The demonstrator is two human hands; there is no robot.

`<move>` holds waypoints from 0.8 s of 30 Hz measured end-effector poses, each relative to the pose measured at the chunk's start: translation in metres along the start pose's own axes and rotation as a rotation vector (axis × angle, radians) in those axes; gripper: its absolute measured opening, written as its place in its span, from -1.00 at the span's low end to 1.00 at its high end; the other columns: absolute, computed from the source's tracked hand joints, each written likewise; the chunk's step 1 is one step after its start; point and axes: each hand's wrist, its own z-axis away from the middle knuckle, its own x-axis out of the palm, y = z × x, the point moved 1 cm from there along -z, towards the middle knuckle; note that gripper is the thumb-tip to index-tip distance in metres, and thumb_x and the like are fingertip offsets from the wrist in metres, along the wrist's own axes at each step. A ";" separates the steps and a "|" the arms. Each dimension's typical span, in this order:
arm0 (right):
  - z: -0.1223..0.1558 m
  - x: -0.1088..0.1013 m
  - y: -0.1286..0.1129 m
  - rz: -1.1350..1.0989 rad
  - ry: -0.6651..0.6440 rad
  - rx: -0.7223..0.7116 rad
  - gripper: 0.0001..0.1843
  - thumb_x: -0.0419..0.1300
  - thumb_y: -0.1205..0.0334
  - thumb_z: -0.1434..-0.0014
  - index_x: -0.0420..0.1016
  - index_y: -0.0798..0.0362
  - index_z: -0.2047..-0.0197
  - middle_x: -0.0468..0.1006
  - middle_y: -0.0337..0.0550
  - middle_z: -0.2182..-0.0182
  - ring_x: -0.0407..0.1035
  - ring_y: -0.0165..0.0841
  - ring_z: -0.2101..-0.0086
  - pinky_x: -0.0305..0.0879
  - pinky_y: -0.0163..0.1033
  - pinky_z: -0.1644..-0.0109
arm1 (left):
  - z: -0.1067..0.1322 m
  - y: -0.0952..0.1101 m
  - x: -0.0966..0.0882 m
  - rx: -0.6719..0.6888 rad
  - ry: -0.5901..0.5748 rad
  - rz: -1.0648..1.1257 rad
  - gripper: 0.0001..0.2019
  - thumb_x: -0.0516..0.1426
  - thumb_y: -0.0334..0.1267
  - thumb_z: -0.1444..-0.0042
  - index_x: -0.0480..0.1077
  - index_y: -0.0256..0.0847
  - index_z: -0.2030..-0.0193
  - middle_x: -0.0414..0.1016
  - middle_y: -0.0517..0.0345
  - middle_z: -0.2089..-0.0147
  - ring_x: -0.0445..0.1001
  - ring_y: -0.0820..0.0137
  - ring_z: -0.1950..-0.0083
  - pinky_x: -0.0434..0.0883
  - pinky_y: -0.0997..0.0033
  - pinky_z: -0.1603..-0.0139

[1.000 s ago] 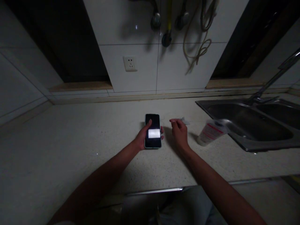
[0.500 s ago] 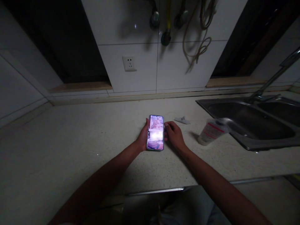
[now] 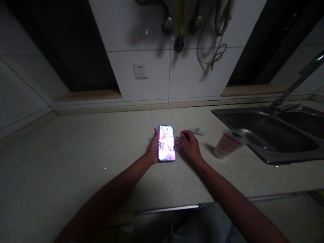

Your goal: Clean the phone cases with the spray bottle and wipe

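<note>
A smartphone [image 3: 166, 143] with a bright pink and white screen is held upright over the counter in my left hand [image 3: 153, 147]. The thumb lies along its left edge, and fingertips show past its right edge. Just right of the phone, apart from it, is my right hand [image 3: 190, 145], its fingers curled in. Whether anything sits inside those curled fingers is hidden. Behind my right hand a small crumpled whitish piece [image 3: 198, 131] lies on the counter; its kind is unclear.
To the right a clear plastic cup [image 3: 227, 145] with red print stands near the double steel sink [image 3: 265, 158], under a tall faucet [image 3: 291, 84]. The pale counter [image 3: 76, 145] meets a tiled wall with a socket [image 3: 140, 71], pipe valves and a looped cord [image 3: 216, 55].
The phone's screen has become brighter and shows a different picture. The phone has shifted slightly left, and my right hand has drawn a little away from its right edge.
</note>
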 end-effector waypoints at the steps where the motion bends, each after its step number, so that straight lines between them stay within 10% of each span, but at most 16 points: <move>1: -0.002 -0.003 0.001 0.055 0.036 -0.026 -0.60 -0.02 0.03 -0.27 0.42 0.09 0.00 0.53 0.05 0.15 0.42 -0.19 0.17 0.34 -0.07 0.06 | 0.000 0.001 0.001 -0.005 -0.010 0.023 -0.13 -0.22 0.43 -0.19 0.39 -0.33 -0.17 0.61 -0.24 0.12 0.62 0.07 0.09 0.48 0.00 0.01; 9: -0.020 -0.028 0.010 0.648 0.070 -0.002 -0.38 0.02 0.29 -0.21 0.21 0.31 -0.32 0.29 0.29 -0.29 0.13 -0.05 -0.27 0.05 0.02 -0.30 | 0.001 -0.001 0.000 -0.083 -0.034 0.063 -0.16 -0.20 0.35 -0.26 0.36 -0.45 -0.18 0.59 -0.31 0.04 0.57 0.05 -0.07 0.40 0.01 -0.15; 16: -0.018 -0.031 0.005 0.765 -0.211 0.007 -0.55 0.01 0.35 -0.29 0.42 0.16 -0.20 0.56 0.10 0.00 0.39 -0.15 -0.03 0.23 -0.19 -0.08 | 0.000 -0.002 0.000 -0.061 -0.012 0.094 -0.22 -0.18 0.28 -0.30 0.32 -0.47 -0.21 0.59 -0.30 0.02 0.57 0.08 -0.07 0.36 0.03 -0.20; 24: -0.018 -0.037 0.008 0.488 0.033 -0.071 -0.69 0.02 0.36 -0.25 0.59 0.12 0.12 0.56 0.05 0.21 0.43 -0.18 0.19 0.30 -0.14 0.06 | -0.002 -0.002 -0.007 -0.086 -0.017 0.132 -0.26 -0.13 0.22 -0.31 0.30 -0.47 -0.24 0.57 -0.35 -0.02 0.56 0.02 -0.09 0.33 -0.02 -0.23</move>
